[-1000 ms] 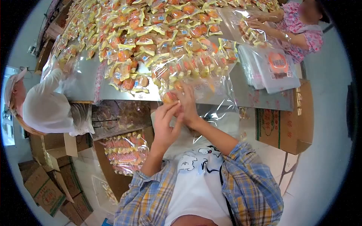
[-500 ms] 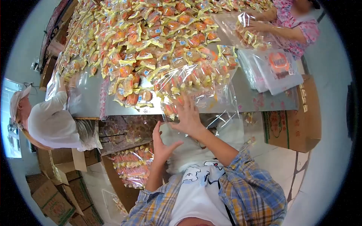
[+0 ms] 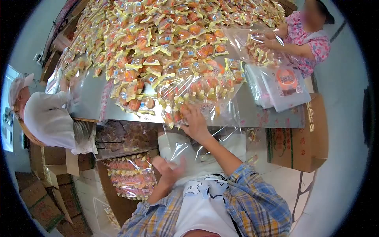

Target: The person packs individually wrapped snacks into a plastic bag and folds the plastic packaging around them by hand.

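Observation:
My right hand (image 3: 194,123) rests at the table's front edge, its fingers bent and slightly apart against the wrapped snack cakes (image 3: 168,117) at the near end of a clear plastic bag. Rows of wrapped cakes (image 3: 205,86) fill the far part of this bag (image 3: 219,112), and its loose near end hangs over the edge toward my lap. My left hand (image 3: 169,170), blurred by motion, hovers before my shirt, thumb and fingers apart, with nothing visible in it. Below it to the left is a packed bag of cakes (image 3: 131,176) in a carton.
A large heap of wrapped cakes (image 3: 158,39) covers the table. Flat printed bags (image 3: 286,89) lie stacked at right, above a carton (image 3: 304,138). At upper right, a person's hands (image 3: 268,41) work at another bag. Another person (image 3: 45,114) stands at left.
My left hand has dropped down toward my body, away from the bag. My right hand stays at the cakes, with its fingers more bent. The whole view has shifted slightly.

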`<act>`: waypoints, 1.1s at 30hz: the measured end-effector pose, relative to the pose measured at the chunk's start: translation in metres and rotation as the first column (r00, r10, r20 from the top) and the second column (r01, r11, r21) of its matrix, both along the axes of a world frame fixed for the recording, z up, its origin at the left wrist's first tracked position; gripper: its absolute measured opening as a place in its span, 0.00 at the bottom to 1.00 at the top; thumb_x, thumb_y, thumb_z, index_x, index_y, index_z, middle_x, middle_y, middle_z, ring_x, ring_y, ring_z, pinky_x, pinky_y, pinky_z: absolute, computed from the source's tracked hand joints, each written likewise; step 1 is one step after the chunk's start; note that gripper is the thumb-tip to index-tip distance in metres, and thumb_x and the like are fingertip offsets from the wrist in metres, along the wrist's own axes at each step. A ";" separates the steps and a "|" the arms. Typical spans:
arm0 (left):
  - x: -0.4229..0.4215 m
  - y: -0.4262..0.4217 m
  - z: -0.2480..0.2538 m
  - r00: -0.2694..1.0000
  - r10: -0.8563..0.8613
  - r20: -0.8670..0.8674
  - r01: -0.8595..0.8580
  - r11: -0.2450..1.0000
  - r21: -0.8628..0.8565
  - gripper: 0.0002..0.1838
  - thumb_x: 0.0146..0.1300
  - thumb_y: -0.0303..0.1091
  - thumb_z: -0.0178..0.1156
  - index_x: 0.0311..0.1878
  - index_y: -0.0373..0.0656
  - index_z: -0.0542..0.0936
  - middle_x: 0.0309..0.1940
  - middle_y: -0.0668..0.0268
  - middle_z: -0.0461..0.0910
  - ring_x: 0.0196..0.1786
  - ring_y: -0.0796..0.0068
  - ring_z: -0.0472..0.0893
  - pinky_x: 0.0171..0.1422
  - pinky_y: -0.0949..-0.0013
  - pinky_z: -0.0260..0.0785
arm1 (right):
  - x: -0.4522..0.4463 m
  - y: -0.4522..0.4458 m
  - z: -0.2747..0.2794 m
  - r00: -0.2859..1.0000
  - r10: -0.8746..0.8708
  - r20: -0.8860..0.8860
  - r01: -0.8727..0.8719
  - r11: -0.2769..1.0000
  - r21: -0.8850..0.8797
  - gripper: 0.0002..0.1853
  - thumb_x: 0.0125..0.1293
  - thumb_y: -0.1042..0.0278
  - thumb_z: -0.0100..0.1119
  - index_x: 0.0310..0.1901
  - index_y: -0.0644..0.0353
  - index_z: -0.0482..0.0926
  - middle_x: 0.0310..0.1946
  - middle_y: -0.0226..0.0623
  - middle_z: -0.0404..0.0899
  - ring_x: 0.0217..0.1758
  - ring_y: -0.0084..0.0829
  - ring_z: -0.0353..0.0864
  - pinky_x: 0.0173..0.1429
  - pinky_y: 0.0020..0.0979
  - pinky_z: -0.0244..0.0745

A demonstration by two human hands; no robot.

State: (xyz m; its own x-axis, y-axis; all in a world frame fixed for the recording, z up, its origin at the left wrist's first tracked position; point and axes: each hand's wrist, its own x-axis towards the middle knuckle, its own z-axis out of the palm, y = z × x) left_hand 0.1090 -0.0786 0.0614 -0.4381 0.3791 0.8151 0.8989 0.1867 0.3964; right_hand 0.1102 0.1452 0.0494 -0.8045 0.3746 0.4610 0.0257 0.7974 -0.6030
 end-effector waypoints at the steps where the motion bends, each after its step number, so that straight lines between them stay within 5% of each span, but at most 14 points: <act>1: 0.015 0.001 0.013 0.996 -0.089 0.015 0.090 0.993 -0.069 0.29 0.56 0.28 0.76 0.60 0.40 0.76 0.49 0.57 0.75 0.48 0.60 0.76 0.52 0.58 0.71 | -0.002 0.003 -0.008 1.000 -0.009 0.000 0.009 1.000 -0.008 0.40 0.53 0.66 0.77 0.69 0.54 0.71 0.74 0.52 0.67 0.70 0.58 0.70 0.73 0.54 0.68; 2: 0.031 0.002 0.026 0.983 -0.177 0.041 0.181 0.974 -0.137 0.28 0.55 0.29 0.75 0.60 0.41 0.77 0.50 0.56 0.75 0.48 0.59 0.76 0.51 0.58 0.71 | -0.005 0.006 -0.016 1.000 -0.016 0.002 0.016 1.000 -0.016 0.39 0.53 0.65 0.78 0.68 0.54 0.72 0.74 0.51 0.67 0.70 0.58 0.71 0.73 0.54 0.68; 4: 0.059 0.007 0.031 0.877 -0.252 0.408 0.386 0.877 -0.287 0.32 0.56 0.27 0.75 0.65 0.36 0.75 0.50 0.56 0.78 0.51 0.58 0.77 0.55 0.59 0.72 | -0.005 0.008 -0.020 0.999 -0.023 0.028 0.023 1.000 -0.009 0.39 0.53 0.62 0.79 0.67 0.54 0.73 0.74 0.51 0.67 0.70 0.57 0.71 0.74 0.55 0.68; 7: 0.058 0.046 0.022 0.731 -0.051 0.681 0.268 0.939 -0.217 0.35 0.60 0.29 0.73 0.70 0.36 0.73 0.54 0.54 0.78 0.52 0.58 0.77 0.54 0.59 0.72 | -0.007 0.016 -0.014 1.000 -0.017 0.011 0.016 0.998 0.054 0.41 0.53 0.56 0.80 0.68 0.56 0.73 0.72 0.51 0.69 0.71 0.57 0.71 0.73 0.54 0.70; 8: 0.054 0.053 0.023 0.644 0.004 0.765 0.217 0.958 -0.187 0.35 0.62 0.30 0.72 0.72 0.35 0.72 0.59 0.51 0.76 0.58 0.54 0.77 0.63 0.57 0.71 | -0.003 0.016 -0.012 0.999 0.007 -0.037 -0.004 0.998 0.070 0.43 0.53 0.54 0.80 0.69 0.56 0.72 0.70 0.52 0.71 0.70 0.57 0.72 0.72 0.53 0.71; 10: 0.033 0.073 0.015 0.758 0.015 0.652 0.092 0.987 -0.129 0.34 0.63 0.30 0.72 0.72 0.35 0.72 0.62 0.48 0.72 0.64 0.50 0.74 0.70 0.55 0.67 | -0.002 0.017 -0.010 0.984 0.090 -0.152 -0.074 0.992 0.106 0.45 0.53 0.53 0.80 0.71 0.55 0.71 0.70 0.55 0.70 0.72 0.59 0.72 0.73 0.51 0.72; 14: 0.003 0.096 0.006 0.844 0.116 0.524 -0.045 0.988 -0.146 0.33 0.66 0.30 0.69 0.72 0.32 0.70 0.69 0.41 0.66 0.75 0.43 0.66 0.81 0.50 0.57 | 0.000 0.021 -0.012 0.985 0.092 -0.145 -0.108 0.988 -0.112 0.44 0.51 0.67 0.73 0.72 0.57 0.68 0.72 0.56 0.67 0.74 0.58 0.68 0.76 0.52 0.67; 17: -0.002 0.102 0.008 0.861 0.162 0.482 -0.106 0.984 -0.141 0.32 0.67 0.31 0.67 0.73 0.32 0.70 0.72 0.38 0.63 0.75 0.39 0.66 0.80 0.46 0.58 | 0.001 0.028 -0.021 0.977 0.139 -0.164 -0.167 0.971 -0.174 0.39 0.52 0.71 0.70 0.69 0.57 0.72 0.68 0.54 0.69 0.69 0.58 0.72 0.73 0.50 0.71; 21: -0.016 0.097 0.001 0.941 0.252 0.226 -0.191 0.947 -0.260 0.27 0.62 0.31 0.68 0.66 0.36 0.80 0.68 0.42 0.70 0.71 0.38 0.69 0.74 0.43 0.65 | 0.000 0.025 -0.032 0.975 0.147 -0.164 -0.203 0.889 -0.411 0.33 0.56 0.80 0.66 0.67 0.59 0.74 0.66 0.54 0.70 0.66 0.57 0.75 0.68 0.46 0.75; 22: -0.018 0.100 -0.001 0.961 0.207 0.185 -0.174 0.968 -0.180 0.27 0.62 0.31 0.67 0.65 0.37 0.80 0.69 0.44 0.73 0.73 0.37 0.69 0.76 0.40 0.63 | -0.003 0.024 -0.036 0.967 0.169 -0.191 -0.237 0.871 -0.430 0.32 0.59 0.83 0.65 0.67 0.60 0.73 0.65 0.53 0.71 0.66 0.56 0.75 0.66 0.45 0.76; 25: -0.019 0.100 0.005 0.986 0.159 0.055 -0.137 0.948 -0.286 0.26 0.64 0.30 0.66 0.66 0.37 0.80 0.72 0.47 0.72 0.75 0.34 0.67 0.78 0.40 0.61 | -0.003 0.024 -0.037 0.963 0.184 -0.196 -0.248 0.890 -0.382 0.31 0.61 0.81 0.67 0.68 0.58 0.74 0.65 0.51 0.72 0.66 0.55 0.76 0.68 0.46 0.75; 26: -0.020 0.101 0.009 0.975 0.213 0.057 -0.182 0.923 -0.340 0.24 0.65 0.30 0.64 0.65 0.38 0.81 0.75 0.50 0.71 0.78 0.35 0.65 0.80 0.39 0.59 | -0.002 0.025 -0.034 0.972 0.131 -0.196 -0.177 0.954 -0.242 0.32 0.61 0.79 0.69 0.68 0.57 0.74 0.66 0.49 0.73 0.67 0.53 0.76 0.70 0.46 0.74; 30: -0.040 0.103 0.002 0.961 0.275 0.004 -0.235 0.827 -0.511 0.34 0.62 0.33 0.67 0.73 0.43 0.76 0.79 0.49 0.65 0.83 0.42 0.60 0.85 0.36 0.51 | 0.000 0.026 -0.019 0.966 0.170 -0.194 -0.230 0.909 -0.348 0.31 0.62 0.77 0.69 0.68 0.57 0.73 0.64 0.49 0.77 0.68 0.52 0.76 0.72 0.47 0.73; 33: -0.047 0.107 0.002 0.976 0.218 -0.013 -0.194 0.840 -0.507 0.29 0.62 0.33 0.65 0.69 0.43 0.80 0.80 0.50 0.65 0.83 0.43 0.60 0.85 0.33 0.48 | 0.003 0.030 -0.031 0.967 0.157 -0.199 -0.228 0.885 -0.407 0.27 0.64 0.77 0.65 0.66 0.57 0.75 0.61 0.50 0.80 0.67 0.52 0.77 0.71 0.48 0.74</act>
State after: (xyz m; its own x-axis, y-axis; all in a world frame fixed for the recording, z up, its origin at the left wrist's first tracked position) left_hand 0.0620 0.0283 0.0632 -0.5821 0.6282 0.5163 0.8017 0.5495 0.2352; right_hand 0.1128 0.1751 0.0183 -0.8115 0.4073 0.4190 -0.2244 0.4449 -0.8670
